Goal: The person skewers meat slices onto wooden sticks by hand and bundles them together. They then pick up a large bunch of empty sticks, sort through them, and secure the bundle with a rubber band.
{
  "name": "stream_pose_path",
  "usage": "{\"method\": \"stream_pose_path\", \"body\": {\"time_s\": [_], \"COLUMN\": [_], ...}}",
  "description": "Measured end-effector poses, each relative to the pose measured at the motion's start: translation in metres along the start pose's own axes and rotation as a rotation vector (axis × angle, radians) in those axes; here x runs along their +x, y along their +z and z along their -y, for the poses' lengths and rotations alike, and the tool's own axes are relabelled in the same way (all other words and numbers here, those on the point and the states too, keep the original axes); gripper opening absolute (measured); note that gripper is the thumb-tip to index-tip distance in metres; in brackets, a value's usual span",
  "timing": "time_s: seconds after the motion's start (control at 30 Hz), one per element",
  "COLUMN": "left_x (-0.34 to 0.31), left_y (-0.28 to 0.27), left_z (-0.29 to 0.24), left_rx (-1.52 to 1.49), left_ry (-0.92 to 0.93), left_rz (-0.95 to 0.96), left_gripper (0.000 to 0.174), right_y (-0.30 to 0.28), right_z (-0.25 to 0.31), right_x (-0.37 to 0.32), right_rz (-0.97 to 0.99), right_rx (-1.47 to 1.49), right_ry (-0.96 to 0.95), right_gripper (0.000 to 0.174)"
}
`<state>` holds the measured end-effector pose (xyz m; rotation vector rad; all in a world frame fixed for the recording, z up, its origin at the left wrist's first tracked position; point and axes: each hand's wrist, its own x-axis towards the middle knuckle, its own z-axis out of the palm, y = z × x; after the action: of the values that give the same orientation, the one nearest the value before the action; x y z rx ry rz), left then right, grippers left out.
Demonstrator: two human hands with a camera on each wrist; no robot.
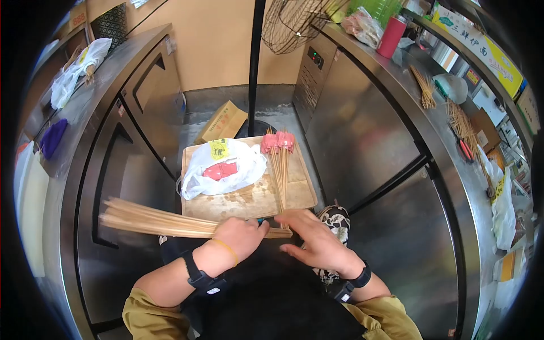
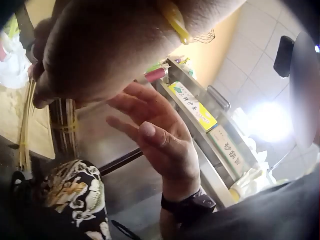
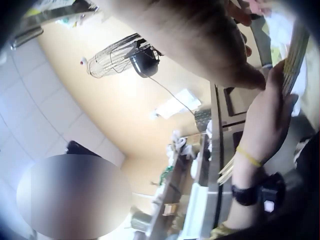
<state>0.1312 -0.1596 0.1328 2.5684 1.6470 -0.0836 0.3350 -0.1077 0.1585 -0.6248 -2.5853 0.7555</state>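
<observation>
My left hand (image 1: 241, 241) grips a thick bundle of bamboo skewers (image 1: 153, 220), which fans out to the left, its narrow end showing past the fingers. Close to that end is my right hand (image 1: 320, 241); the left wrist view shows its fingers (image 2: 167, 135) loosely bent and the thumb apart, with nothing between them. Ahead lies a wooden board (image 1: 303, 187). Skewers with red meat (image 1: 277, 143) at their far ends lie along its right side, their bare sticks pointing towards my right hand. A white plastic bag (image 1: 249, 170) sits left of them, with a red pack (image 1: 221, 171) in its opening.
Steel counters with cabinet doors (image 1: 362, 130) flank me on both sides. Behind the board are a cardboard box (image 1: 222, 123) and a black pole (image 1: 255, 68). More skewers (image 1: 422, 88), a red bottle (image 1: 392, 37) and red-handled scissors (image 1: 466, 150) lie or stand on the right counter.
</observation>
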Motion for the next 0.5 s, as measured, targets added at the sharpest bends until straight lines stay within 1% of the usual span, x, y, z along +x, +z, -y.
{"method": "stream_pose_path", "body": {"time_s": [0.03, 0.13, 0.17, 0.23, 0.27, 0.3, 0.33, 0.37, 0.4, 0.43, 0.5], "left_x": [0.003, 0.011, 0.013, 0.012, 0.008, 0.002, -0.005, -0.018, -0.029, -0.04, -0.06], "left_y": [0.005, 0.015, 0.019, 0.025, 0.025, 0.026, 0.027, 0.023, 0.031, 0.047, 0.073], "left_z": [0.003, 0.008, 0.015, 0.035, 0.043, 0.049, 0.054, 0.056, 0.063, 0.072, 0.086], "left_rx": [-0.001, 0.057, 0.042, 0.02, -0.057, -0.134, -0.21, -0.274, -0.257, -0.24, -0.208], "left_ry": [-0.018, 0.106, 0.159, 0.251, 0.179, 0.112, 0.051, -0.034, -0.108, -0.184, -0.307], "left_rz": [-0.025, -0.145, -0.223, -0.379, -0.458, -0.531, -0.599, -0.572, -0.56, -0.552, -0.528], "left_gripper": [0.021, 0.02, 0.022, 0.027, 0.027, 0.028, 0.028, 0.037, 0.037, 0.036, 0.035], "right_y": [0.004, 0.054, 0.072, 0.103, 0.111, 0.119, 0.126, 0.134, 0.141, 0.146, 0.176], "right_z": [-0.001, -0.028, -0.041, -0.06, -0.064, -0.069, -0.074, -0.081, -0.09, -0.101, -0.132], "right_x": [0.006, 0.012, 0.018, 0.02, 0.026, 0.03, 0.037, 0.045, 0.052, 0.061, 0.062], "right_rz": [-0.069, 0.105, 0.184, 0.003, -0.088, -0.108, -0.113, -0.122, -0.13, -0.023, -0.198], "right_rx": [-0.066, 0.06, 0.2, 0.267, 0.31, 0.286, 0.268, 0.25, 0.229, 0.3, 0.05], "right_ry": [0.004, 0.208, 0.336, 0.29, 0.266, 0.247, 0.313, 0.385, 0.458, 0.616, 0.51], "right_gripper": [0.068, 0.063, 0.057, 0.052, 0.05, 0.045, 0.043, 0.041, 0.04, 0.041, 0.044]}}
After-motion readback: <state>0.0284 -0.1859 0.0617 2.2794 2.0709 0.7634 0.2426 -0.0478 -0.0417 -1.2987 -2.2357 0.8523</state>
